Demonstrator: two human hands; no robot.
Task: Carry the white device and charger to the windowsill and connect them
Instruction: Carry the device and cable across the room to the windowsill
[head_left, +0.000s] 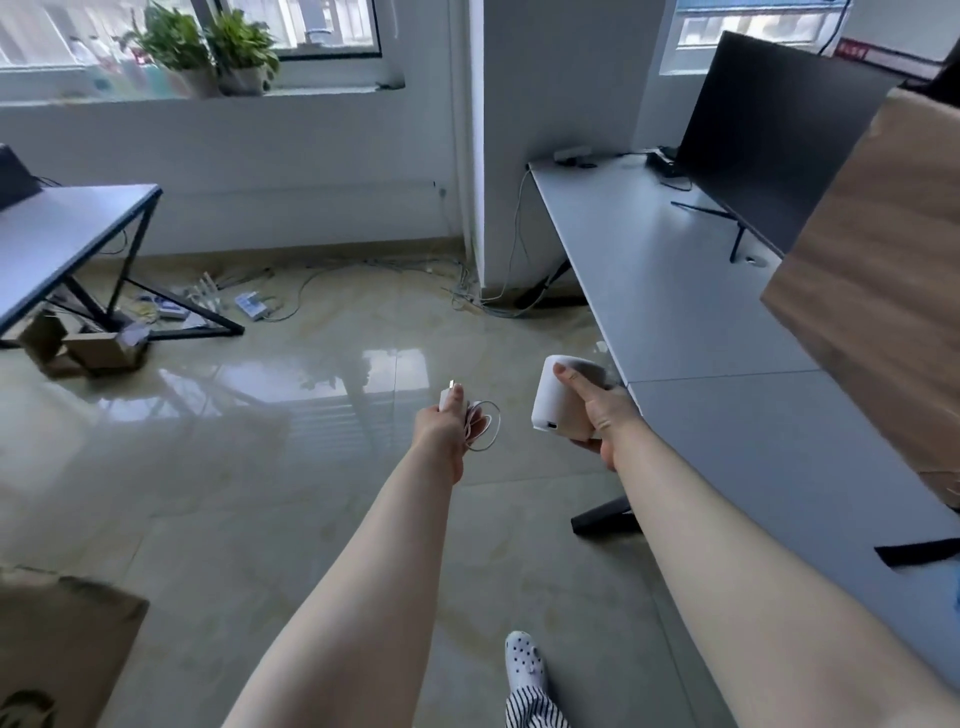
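My right hand (597, 410) grips the white device (558, 400), a rounded white cylinder with a small port near its lower end, held out over the floor beside the grey desk. My left hand (441, 428) holds the white charger (448, 399), its plug prongs pointing up and its thin white cable (485, 428) coiled in a loop hanging to the right of my fingers. The two items are apart and not joined. The windowsill (322, 89) runs along the far wall at the upper left, beneath the window.
Two potted plants (208, 52) and several bottles stand on the sill. A grey table (57, 244) is at left, with boxes and loose cables on the floor near it. A white pillar (545, 104) and a long desk (701, 312) with a monitor (769, 140) are at right.
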